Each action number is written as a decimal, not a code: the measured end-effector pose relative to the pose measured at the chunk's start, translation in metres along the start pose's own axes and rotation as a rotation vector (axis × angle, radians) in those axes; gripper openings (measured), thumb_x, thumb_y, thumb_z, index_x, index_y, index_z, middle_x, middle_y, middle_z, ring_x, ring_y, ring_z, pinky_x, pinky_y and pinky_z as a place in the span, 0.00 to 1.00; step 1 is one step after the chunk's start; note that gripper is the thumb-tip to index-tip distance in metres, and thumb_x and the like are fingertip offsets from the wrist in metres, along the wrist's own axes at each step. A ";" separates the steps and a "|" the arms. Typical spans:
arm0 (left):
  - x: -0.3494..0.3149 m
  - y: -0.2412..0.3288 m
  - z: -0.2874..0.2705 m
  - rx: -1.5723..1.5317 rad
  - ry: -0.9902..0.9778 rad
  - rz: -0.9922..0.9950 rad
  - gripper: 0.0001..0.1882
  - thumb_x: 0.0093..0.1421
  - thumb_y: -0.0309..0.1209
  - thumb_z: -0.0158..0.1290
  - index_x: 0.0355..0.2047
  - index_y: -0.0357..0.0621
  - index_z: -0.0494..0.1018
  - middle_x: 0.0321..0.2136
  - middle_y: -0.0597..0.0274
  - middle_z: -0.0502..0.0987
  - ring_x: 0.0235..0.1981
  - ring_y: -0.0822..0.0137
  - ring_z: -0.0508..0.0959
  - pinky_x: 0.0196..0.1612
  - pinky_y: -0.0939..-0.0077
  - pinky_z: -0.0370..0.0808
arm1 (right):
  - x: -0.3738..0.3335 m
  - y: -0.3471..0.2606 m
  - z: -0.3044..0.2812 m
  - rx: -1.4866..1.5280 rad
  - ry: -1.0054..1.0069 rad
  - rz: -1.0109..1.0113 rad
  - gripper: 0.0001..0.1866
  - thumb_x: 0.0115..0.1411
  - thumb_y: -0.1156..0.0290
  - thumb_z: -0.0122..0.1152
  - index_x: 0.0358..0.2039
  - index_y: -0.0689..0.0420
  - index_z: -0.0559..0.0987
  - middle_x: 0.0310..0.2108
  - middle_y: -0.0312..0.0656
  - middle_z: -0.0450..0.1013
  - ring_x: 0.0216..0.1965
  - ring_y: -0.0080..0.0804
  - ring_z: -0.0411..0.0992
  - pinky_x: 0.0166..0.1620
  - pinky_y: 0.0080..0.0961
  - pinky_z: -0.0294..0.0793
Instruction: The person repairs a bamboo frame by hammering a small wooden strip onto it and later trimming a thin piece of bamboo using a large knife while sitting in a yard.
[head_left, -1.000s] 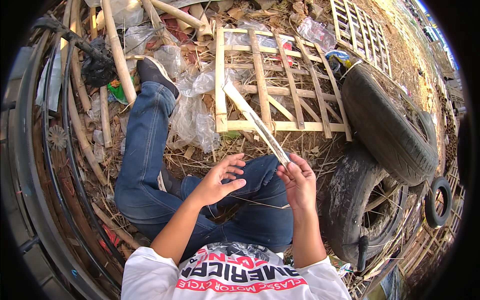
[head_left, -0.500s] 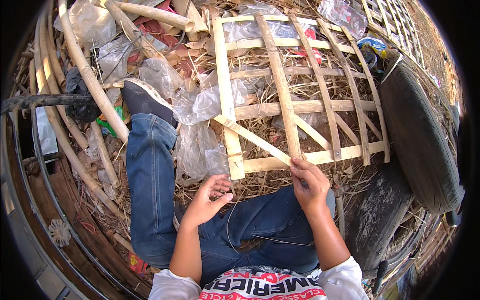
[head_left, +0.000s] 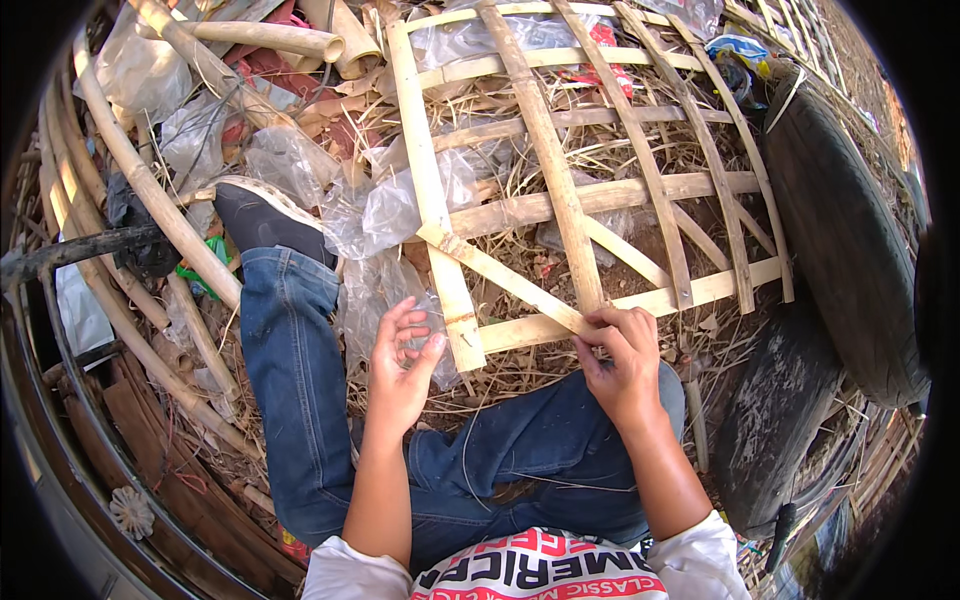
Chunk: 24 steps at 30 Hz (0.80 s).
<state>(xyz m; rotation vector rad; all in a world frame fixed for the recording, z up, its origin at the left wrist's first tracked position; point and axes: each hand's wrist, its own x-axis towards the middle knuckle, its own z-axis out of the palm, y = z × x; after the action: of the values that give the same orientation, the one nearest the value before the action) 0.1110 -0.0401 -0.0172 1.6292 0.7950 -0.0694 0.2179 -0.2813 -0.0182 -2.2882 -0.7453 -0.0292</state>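
A lattice of split bamboo strips [head_left: 537, 207] lies on the littered ground ahead of my legs. A short bamboo strip [head_left: 497, 275] slants across its near left corner, from the left edge strip down to the near edge. My right hand [head_left: 625, 362] pinches the strip's lower right end, close to where a lengthwise strip meets the near edge. My left hand [head_left: 403, 362] is raised with its fingers apart and nothing in them, just left of the lattice's near left corner. Further right, other diagonal strips [head_left: 627, 250] show under the lattice.
Old tires [head_left: 845, 240] stand and lie to the right. On the left are long bamboo poles [head_left: 150, 190] and a dark metal frame [head_left: 85, 380]. Clear plastic bags [head_left: 385, 300] and dry straw cover the ground near my shoe [head_left: 270, 220]. Another lattice [head_left: 795, 30] is partly visible at the far right.
My left hand has risen slightly, away from my leg toward the lattice corner. The right hand keeps its pinch on the strip's end. The whole view has shifted a little.
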 end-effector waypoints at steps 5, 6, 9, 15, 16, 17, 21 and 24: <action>0.050 0.019 -0.001 0.220 0.256 0.202 0.29 0.58 0.30 0.58 0.59 0.41 0.64 0.45 0.57 0.73 0.38 0.72 0.73 0.42 0.78 0.71 | -0.006 -0.004 -0.019 -0.071 0.053 0.120 0.23 0.38 0.71 0.76 0.35 0.54 0.75 0.39 0.40 0.73 0.40 0.42 0.70 0.46 0.37 0.65; 0.058 0.019 -0.001 0.164 0.264 0.213 0.28 0.58 0.29 0.58 0.58 0.41 0.65 0.44 0.57 0.73 0.38 0.73 0.73 0.40 0.78 0.71 | -0.009 -0.002 -0.023 -0.097 0.023 0.165 0.24 0.37 0.68 0.77 0.37 0.54 0.76 0.38 0.40 0.73 0.40 0.42 0.70 0.45 0.37 0.65; 0.076 0.014 0.000 0.152 0.259 0.203 0.25 0.58 0.28 0.58 0.56 0.40 0.67 0.43 0.57 0.74 0.36 0.74 0.74 0.40 0.80 0.71 | -0.014 -0.002 -0.026 -0.121 -0.024 0.201 0.25 0.38 0.68 0.76 0.39 0.54 0.76 0.36 0.40 0.73 0.39 0.41 0.70 0.45 0.37 0.64; 0.090 0.008 0.011 0.072 0.234 0.210 0.16 0.60 0.27 0.58 0.47 0.33 0.74 0.37 0.59 0.78 0.38 0.73 0.77 0.43 0.80 0.73 | -0.013 0.004 -0.022 -0.077 -0.047 0.218 0.20 0.40 0.71 0.74 0.36 0.55 0.78 0.33 0.39 0.74 0.37 0.39 0.71 0.44 0.34 0.65; 0.092 0.005 0.011 0.058 0.241 0.218 0.15 0.59 0.27 0.58 0.46 0.33 0.75 0.36 0.59 0.79 0.37 0.74 0.77 0.42 0.80 0.73 | -0.013 0.004 -0.021 -0.060 -0.045 0.221 0.19 0.41 0.71 0.74 0.35 0.55 0.78 0.33 0.39 0.74 0.37 0.38 0.71 0.44 0.34 0.65; 0.094 0.003 0.011 0.043 0.249 0.226 0.14 0.59 0.27 0.58 0.45 0.33 0.75 0.35 0.60 0.79 0.36 0.74 0.78 0.40 0.80 0.74 | -0.012 0.005 -0.021 -0.044 -0.043 0.224 0.19 0.41 0.72 0.74 0.35 0.55 0.78 0.32 0.39 0.74 0.37 0.38 0.71 0.44 0.34 0.65; 0.096 0.003 0.014 -0.056 0.215 0.212 0.14 0.61 0.26 0.56 0.46 0.31 0.74 0.39 0.57 0.79 0.40 0.73 0.77 0.46 0.81 0.72 | -0.011 0.005 -0.022 0.004 -0.032 0.248 0.17 0.41 0.73 0.73 0.33 0.56 0.79 0.32 0.39 0.74 0.37 0.38 0.71 0.44 0.34 0.66; 0.097 0.001 0.014 -0.076 0.218 0.246 0.13 0.61 0.25 0.55 0.45 0.31 0.74 0.40 0.57 0.79 0.40 0.73 0.77 0.47 0.81 0.72 | -0.011 0.005 -0.022 0.046 -0.009 0.258 0.16 0.41 0.74 0.73 0.33 0.56 0.79 0.31 0.39 0.75 0.36 0.38 0.72 0.43 0.34 0.66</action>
<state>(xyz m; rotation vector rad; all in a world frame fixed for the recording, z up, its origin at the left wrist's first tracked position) 0.1907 -0.0091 -0.0655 1.6677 0.7455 0.3146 0.2156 -0.3037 -0.0071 -2.3238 -0.4453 0.1169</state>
